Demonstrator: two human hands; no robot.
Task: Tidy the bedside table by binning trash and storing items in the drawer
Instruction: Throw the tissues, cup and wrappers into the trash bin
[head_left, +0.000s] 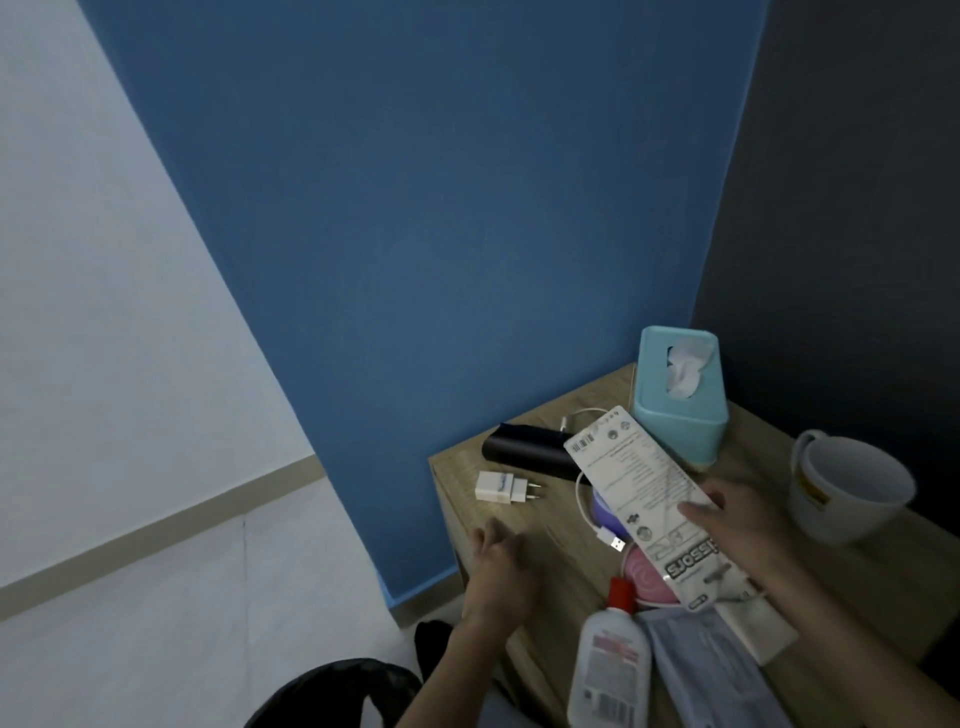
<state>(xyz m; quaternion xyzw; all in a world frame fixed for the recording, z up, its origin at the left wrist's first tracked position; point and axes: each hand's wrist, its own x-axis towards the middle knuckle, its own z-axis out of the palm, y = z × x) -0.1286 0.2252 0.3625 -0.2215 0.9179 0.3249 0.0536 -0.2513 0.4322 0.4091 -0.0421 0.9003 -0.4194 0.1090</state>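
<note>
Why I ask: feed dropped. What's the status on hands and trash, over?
Right hand holds scissors packaging card above table. Left hand free, at table's edge. USB cable, red-capped bottle close beneath card.

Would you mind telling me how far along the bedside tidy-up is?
Little looks done: the table is crowded. In hand: the right hand grips the scissors packaging. Remaining: charger plug, power bank, cable, lotion bottle and face mask await sorting; the left hand is idle.
</note>
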